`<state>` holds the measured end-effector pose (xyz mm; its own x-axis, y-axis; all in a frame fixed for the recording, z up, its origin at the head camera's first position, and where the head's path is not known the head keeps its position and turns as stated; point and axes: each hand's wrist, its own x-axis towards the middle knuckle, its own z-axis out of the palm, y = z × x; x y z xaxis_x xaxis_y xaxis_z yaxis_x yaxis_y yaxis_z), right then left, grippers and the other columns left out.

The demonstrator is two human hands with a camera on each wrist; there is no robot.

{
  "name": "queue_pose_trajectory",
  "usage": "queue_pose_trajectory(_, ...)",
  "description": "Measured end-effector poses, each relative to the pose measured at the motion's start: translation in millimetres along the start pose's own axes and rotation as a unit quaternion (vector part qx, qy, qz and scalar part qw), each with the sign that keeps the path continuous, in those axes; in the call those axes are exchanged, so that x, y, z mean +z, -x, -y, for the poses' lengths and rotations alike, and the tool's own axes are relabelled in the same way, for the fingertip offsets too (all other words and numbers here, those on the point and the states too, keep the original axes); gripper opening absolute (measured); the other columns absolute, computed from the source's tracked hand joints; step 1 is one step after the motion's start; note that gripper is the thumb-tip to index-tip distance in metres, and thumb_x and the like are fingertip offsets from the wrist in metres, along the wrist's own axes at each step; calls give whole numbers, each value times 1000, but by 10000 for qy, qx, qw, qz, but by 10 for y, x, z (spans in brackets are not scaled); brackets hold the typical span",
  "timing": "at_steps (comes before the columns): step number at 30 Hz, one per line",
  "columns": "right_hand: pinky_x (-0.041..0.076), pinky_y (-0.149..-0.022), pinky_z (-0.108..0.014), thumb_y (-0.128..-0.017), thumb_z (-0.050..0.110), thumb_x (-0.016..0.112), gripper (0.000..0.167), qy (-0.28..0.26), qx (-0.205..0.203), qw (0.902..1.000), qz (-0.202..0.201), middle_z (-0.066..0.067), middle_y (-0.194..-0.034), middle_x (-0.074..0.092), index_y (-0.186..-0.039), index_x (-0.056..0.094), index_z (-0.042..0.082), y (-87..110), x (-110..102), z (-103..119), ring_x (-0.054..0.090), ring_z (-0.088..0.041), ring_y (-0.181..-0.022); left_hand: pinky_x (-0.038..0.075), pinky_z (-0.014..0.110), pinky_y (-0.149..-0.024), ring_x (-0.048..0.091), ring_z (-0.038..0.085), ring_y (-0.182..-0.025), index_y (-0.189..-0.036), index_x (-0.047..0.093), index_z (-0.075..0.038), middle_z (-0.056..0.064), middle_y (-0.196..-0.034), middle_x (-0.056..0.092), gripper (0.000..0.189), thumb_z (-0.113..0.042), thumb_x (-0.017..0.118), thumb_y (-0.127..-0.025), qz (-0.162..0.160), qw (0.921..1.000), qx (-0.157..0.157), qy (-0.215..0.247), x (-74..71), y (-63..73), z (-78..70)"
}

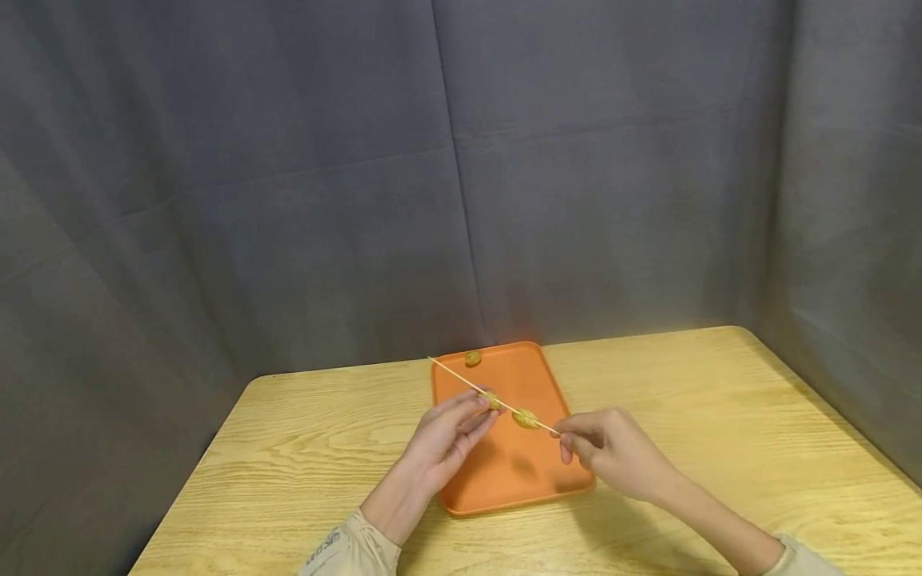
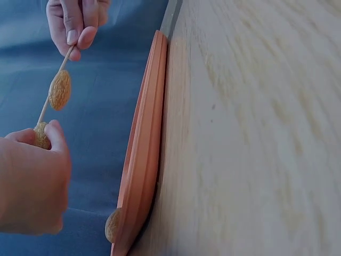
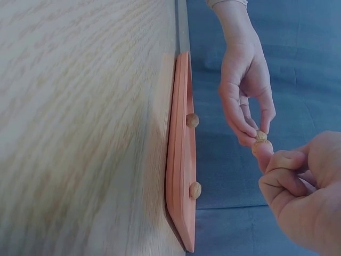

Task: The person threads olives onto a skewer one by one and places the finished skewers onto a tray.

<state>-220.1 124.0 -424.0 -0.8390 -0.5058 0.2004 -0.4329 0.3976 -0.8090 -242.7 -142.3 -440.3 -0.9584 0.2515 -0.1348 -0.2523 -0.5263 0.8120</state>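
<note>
A thin wooden skewer (image 1: 454, 374) slants above an orange tray (image 1: 504, 480). My right hand (image 1: 623, 454) pinches its near end between thumb and fingers. One wrinkled, yellow-brown oval piece, like a dried fruit (image 2: 60, 90), sits on the skewer close to the right fingers. Farther along, my left hand (image 1: 446, 440) pinches a second such piece (image 2: 42, 136) between thumb and fingertips; it appears to be on the skewer too, with the bare tip beyond it. The left fingers partly cover this second piece.
Two more oval pieces lie in the tray, one nearer piece (image 3: 192, 120) and another piece (image 3: 195, 190); the head view shows just one, by the far rim. The tray rests on a wooden table (image 1: 324, 448). Grey curtains (image 1: 346, 200) stand behind and at the sides.
</note>
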Motion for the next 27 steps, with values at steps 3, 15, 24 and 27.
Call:
queue_pose_trajectory(3,30,-41,-15,-100,7,57,17,-74,39,10000,35,4,-75,66,-107,73,6,2,4,-2,37,1,-48,48,29,-108,65,21,-118,-141,43,6,13,-125,59,52,-3,65,-95,-28,10000,-19,-36,12,4,20)
queue_pose_trajectory(15,29,-39,-14,-100,10,59,14,-71,70,9994,-340,3,-67,61,-97,72,13,5,12,7,36,0,-46,47,31,-110,64,21,-121,-138,48,5,9,-124,63,47,-4,65,-95,125,9996,-16,-255,23,-36,12)
queue_pose_trajectory(24,34,-40,-20,-97,5,60,18,333,-91,9956,-866,7,-70,66,-94,74,17,-9,-26,20,39,-1,-47,47,28,-109,51,30,-137,-146,48,-5,12,-147,50,51,-11,62,-97,22,9978,-1,-658,-49,-80,-109)
queue_pose_trajectory(27,37,-43,-21,-97,4,60,21,408,-235,9942,-967,7,-73,67,-90,73,19,-17,-48,12,42,-1,-49,47,26,-107,48,31,-139,-144,52,-7,10,-146,54,48,-13,62,-97,-194,9961,11,-865,-104,-103,-153)
